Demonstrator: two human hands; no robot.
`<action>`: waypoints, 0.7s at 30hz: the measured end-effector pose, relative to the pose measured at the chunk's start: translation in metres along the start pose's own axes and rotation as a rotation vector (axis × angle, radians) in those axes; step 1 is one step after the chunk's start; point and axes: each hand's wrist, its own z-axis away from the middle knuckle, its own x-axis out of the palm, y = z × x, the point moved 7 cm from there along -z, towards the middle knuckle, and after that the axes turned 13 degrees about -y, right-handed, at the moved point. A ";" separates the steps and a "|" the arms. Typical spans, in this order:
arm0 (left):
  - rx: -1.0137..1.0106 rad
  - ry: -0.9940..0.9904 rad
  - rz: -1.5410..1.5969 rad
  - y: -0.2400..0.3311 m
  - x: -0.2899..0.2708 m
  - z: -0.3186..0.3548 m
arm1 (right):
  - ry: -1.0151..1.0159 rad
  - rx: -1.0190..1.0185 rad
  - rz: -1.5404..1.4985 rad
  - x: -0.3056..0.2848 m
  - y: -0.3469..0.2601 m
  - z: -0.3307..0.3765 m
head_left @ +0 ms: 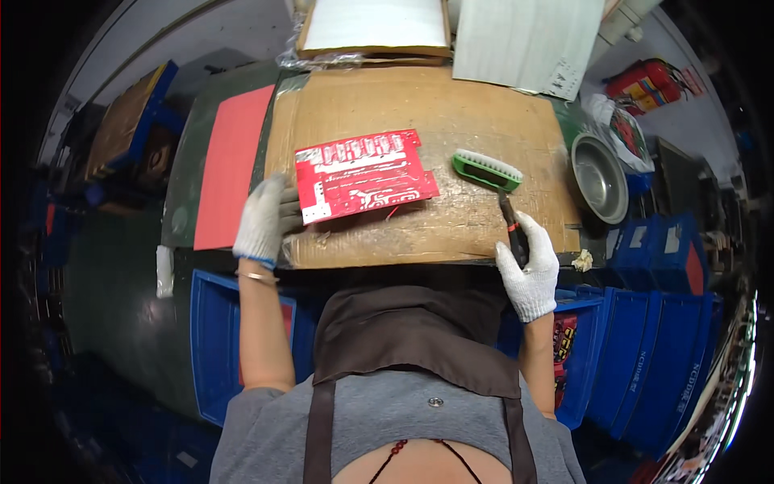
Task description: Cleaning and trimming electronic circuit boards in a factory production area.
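Note:
A red panel (363,175) with white, cut-out-like shapes and a jagged right end lies over the cardboard work surface, with shadow under its near edge. My left hand (266,218), in a white knitted glove, grips its left edge; the fingertips are partly hidden there. My right hand (528,270), gloved alike, has its thumb and fingers around the black handle of a brush (488,170). The brush has a green head and pale bristles that face up and away from me. A red band circles its handle.
A plain red sheet (231,165) lies left of the cardboard (451,242). A metal bowl (599,179) stands at the right. Behind are a white-topped box (375,24) and a pale board (524,40). Blue bins (637,355) sit below the table edge.

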 end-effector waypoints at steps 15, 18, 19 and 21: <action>0.390 -0.103 0.072 -0.016 0.038 0.015 | -0.212 -0.203 0.338 0.036 -0.047 -0.023; 0.407 -0.071 0.030 -0.011 0.040 0.015 | -0.269 -0.219 0.498 0.051 -0.050 -0.036; 0.400 -0.057 0.015 -0.013 0.039 0.015 | -0.274 -0.223 0.498 0.053 -0.051 -0.041; 0.390 -0.039 0.003 -0.016 0.036 0.014 | -0.286 -0.208 0.543 0.056 -0.053 -0.048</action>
